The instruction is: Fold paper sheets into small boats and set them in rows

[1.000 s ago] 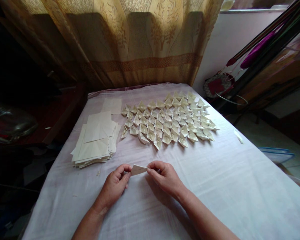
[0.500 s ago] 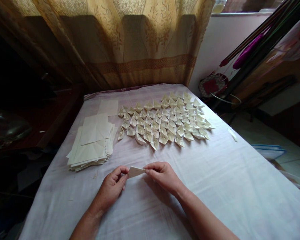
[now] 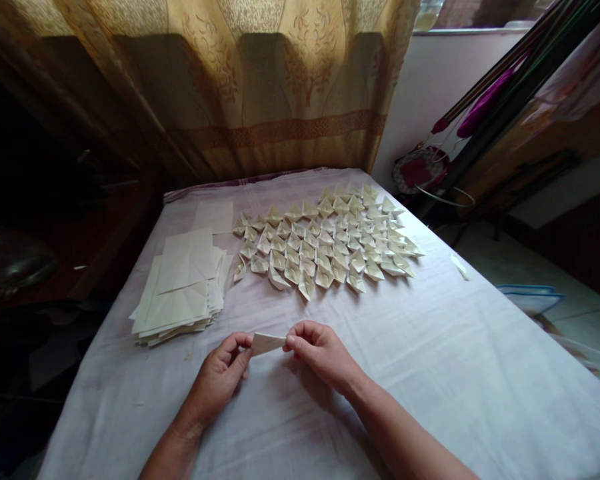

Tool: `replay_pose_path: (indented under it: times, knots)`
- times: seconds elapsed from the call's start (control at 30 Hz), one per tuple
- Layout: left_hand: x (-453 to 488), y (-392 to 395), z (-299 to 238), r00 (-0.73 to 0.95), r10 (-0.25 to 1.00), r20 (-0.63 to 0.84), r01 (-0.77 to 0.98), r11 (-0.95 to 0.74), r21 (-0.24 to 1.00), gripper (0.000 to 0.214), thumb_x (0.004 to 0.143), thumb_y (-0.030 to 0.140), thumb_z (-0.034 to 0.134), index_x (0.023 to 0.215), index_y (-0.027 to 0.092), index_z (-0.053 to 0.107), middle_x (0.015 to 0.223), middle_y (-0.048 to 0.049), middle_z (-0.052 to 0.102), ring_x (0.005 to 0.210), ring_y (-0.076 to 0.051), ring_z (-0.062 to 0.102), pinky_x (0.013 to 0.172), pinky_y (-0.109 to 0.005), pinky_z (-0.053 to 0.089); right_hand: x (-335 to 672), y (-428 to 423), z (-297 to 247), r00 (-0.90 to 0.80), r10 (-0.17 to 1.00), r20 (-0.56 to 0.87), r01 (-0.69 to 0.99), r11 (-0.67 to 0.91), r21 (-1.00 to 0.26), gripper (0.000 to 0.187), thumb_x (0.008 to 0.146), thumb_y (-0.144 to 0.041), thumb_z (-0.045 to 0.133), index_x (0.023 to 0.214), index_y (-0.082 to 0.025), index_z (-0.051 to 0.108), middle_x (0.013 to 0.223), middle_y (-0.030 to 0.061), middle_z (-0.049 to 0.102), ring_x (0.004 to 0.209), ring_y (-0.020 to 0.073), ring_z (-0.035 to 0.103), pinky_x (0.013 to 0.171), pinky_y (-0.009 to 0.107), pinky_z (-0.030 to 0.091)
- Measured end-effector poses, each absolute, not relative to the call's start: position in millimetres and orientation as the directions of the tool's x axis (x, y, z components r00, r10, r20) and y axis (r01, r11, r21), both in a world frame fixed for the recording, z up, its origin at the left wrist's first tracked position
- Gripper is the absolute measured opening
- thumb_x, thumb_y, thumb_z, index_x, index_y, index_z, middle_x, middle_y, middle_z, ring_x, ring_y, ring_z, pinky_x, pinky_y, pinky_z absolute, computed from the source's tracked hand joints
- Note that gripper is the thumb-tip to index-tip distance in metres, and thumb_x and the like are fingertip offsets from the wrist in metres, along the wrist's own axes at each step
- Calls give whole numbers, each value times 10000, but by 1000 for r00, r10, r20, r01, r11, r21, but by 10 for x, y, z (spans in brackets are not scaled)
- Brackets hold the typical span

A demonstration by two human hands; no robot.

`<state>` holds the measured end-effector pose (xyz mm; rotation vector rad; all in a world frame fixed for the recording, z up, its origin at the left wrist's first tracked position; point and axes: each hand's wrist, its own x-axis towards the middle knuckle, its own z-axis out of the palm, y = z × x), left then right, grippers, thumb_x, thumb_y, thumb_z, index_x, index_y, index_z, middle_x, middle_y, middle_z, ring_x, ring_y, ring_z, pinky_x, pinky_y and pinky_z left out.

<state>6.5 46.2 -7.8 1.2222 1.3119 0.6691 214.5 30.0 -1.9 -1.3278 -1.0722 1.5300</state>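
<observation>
A small folded piece of paper (image 3: pixel 267 343), pale and roughly triangular, is held between my two hands above the near part of the table. My left hand (image 3: pixel 225 365) pinches its left edge between thumb and fingers. On the other side, my right hand (image 3: pixel 317 350) grips the pointed right corner with thumb and forefinger. Beyond the hands stand many folded paper boats (image 3: pixel 325 243) in close rows. To the left lies a thick, uneven stack of paper sheets (image 3: pixel 180 287).
A pale cloth (image 3: pixel 380 387) covers the table (image 3: pixel 430 413). One sheet of paper (image 3: pixel 215 217) lies behind the stack. A small white strip (image 3: pixel 460 267) rests near the right edge. A patterned curtain (image 3: pixel 305 87) hangs at the back; a round bag (image 3: pixel 420 170) is beyond the right corner.
The view has shifted slightly, so most things sit a little further left. Both hands keep their hold on the folded paper, with hardly any change in pose.
</observation>
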Motion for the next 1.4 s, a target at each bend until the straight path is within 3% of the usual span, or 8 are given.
replay_pose_path:
  times: [0.1, 0.23, 0.57, 0.83, 1.2, 1.4]
  knots:
    - [60, 460, -105, 205, 912, -355, 273, 295, 916, 424, 724, 551, 665, 931, 184, 612, 532, 81, 466, 460, -84, 394, 436, -170, 280, 2149, 281, -44, -54, 989, -138, 183, -127, -975, 190, 812, -340, 540, 700, -192, 580, 626, -23, 544, 603, 118, 471, 577, 225, 354]
    - [66, 459, -127, 197, 915, -353, 286, 291, 913, 407, 732, 527, 651, 944, 182, 614, 524, 82, 470, 448, -84, 397, 429, -172, 281, 2152, 243, -52, -44, 999, 1, 422, 20, -906, 193, 874, -301, 472, 724, -203, 543, 674, -12, 559, 648, 131, 497, 627, 237, 359]
    - [117, 461, -84, 134, 954, -269, 259, 228, 939, 268, 692, 420, 659, 835, 200, 602, 584, 66, 524, 471, -86, 446, 435, -175, 315, 2173, 227, -32, -37, 996, 75, 615, 82, -785, 202, 914, -276, 453, 766, -200, 567, 734, 23, 619, 694, 156, 559, 667, 249, 372]
    - [84, 451, -127, 162, 945, -283, 279, 231, 932, 236, 694, 412, 619, 774, 191, 637, 486, 76, 465, 429, -84, 391, 432, -179, 270, 2151, 219, -23, -54, 997, 62, 641, 82, -763, 191, 895, -247, 479, 755, -197, 599, 721, 26, 641, 672, 154, 565, 644, 241, 364]
    - [43, 445, -125, 230, 918, -323, 324, 241, 915, 302, 685, 342, 615, 933, 177, 666, 607, 47, 535, 544, -114, 458, 531, -210, 349, 2162, 201, -40, -12, 999, 48, 618, 45, -785, 221, 893, -286, 468, 733, -197, 591, 707, 22, 630, 665, 149, 567, 646, 242, 371]
    - [44, 445, -101, 239, 917, -320, 310, 240, 920, 324, 688, 359, 654, 948, 164, 669, 588, 67, 436, 554, -109, 384, 531, -209, 318, 2150, 212, -39, 40, 997, -61, 459, -72, -885, 244, 865, -340, 473, 695, -199, 577, 653, -4, 597, 634, 139, 538, 612, 233, 380]
